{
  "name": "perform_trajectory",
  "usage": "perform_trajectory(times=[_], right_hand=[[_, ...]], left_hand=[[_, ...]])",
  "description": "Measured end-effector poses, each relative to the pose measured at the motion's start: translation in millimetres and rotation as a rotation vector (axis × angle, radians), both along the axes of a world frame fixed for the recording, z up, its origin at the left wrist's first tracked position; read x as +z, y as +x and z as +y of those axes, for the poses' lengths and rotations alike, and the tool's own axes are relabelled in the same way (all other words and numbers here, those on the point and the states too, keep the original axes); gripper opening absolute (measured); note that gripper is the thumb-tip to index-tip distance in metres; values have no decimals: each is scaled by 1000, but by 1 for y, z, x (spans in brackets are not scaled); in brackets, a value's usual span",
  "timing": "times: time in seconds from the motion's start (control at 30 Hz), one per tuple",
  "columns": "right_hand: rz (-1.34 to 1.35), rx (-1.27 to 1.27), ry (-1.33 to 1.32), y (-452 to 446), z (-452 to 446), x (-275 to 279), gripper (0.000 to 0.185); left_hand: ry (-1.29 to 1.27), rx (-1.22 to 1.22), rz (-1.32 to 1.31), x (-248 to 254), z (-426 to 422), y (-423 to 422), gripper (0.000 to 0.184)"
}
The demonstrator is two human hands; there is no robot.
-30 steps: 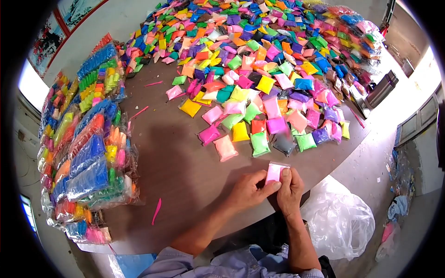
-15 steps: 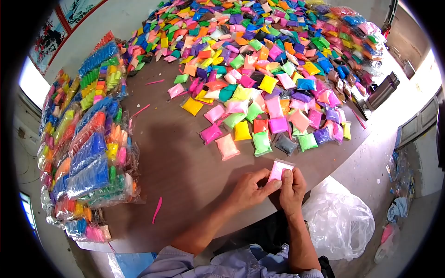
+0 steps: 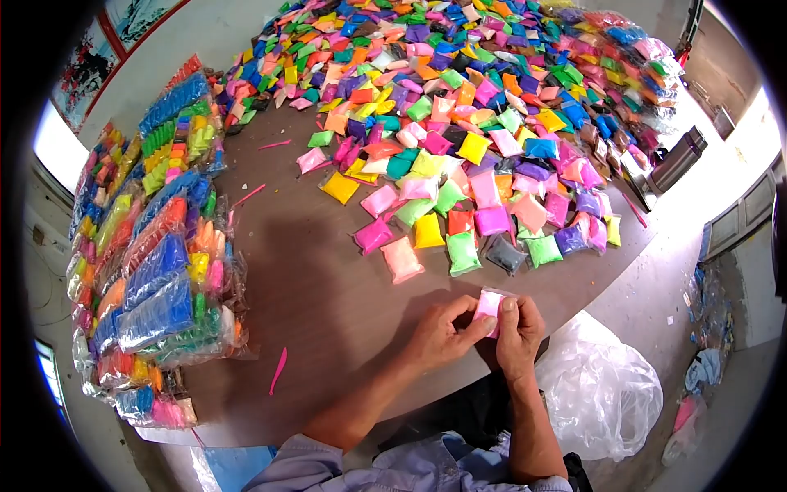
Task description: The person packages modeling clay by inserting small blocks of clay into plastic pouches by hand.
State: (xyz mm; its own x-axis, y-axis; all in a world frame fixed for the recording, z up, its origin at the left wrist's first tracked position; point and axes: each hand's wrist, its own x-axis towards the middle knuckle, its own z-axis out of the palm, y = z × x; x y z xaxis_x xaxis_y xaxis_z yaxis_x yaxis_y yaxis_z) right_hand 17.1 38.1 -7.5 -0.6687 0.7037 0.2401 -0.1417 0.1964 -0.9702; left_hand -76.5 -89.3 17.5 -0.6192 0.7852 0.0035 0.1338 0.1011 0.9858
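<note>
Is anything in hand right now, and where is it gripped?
Yes: a small pink packet, pinched between thumb and fingers at its lower left by the left hand and its right side by the right hand.

Brown table point(image 3: 283, 271), heaped colorful packets point(image 3: 473, 148), bagged bundles point(image 3: 156, 307)

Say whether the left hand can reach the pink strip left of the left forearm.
Probably yes: the pink strip lies uncovered, with bare table between it and the left forearm. The left hand would likely first leave the pink packet to the right hand.
</note>
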Motion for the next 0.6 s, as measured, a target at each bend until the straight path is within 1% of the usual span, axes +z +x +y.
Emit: perform_trajectory(times=[0.07, 0.17, 0.3, 0.37, 0.4, 0.47, 0.6], right_hand=[[-15, 38, 33, 1, 1, -5, 25], [-30, 82, 68, 1, 0, -2, 24], [-39, 64, 55, 0, -2, 8, 21], [-43, 44, 45, 0, -1, 9, 20], [-27, 36, 53, 0, -1, 7, 19], [-13, 25, 63, 0, -1, 6, 18], [-12, 59, 75, 0, -2, 6, 16]], left_hand=[[80, 77, -17, -13, 2, 2, 25], [13, 68, -12, -18, -1, -3, 24], [77, 92, 50, -12, 0, -3, 28], [44, 72, 13, -12, -2, -3, 21], [44, 66, 10, -9, 0, -1, 21], [124, 134, -64, -1, 2, 2, 17], [148, 120, -145, -3, -2, -3, 15]])
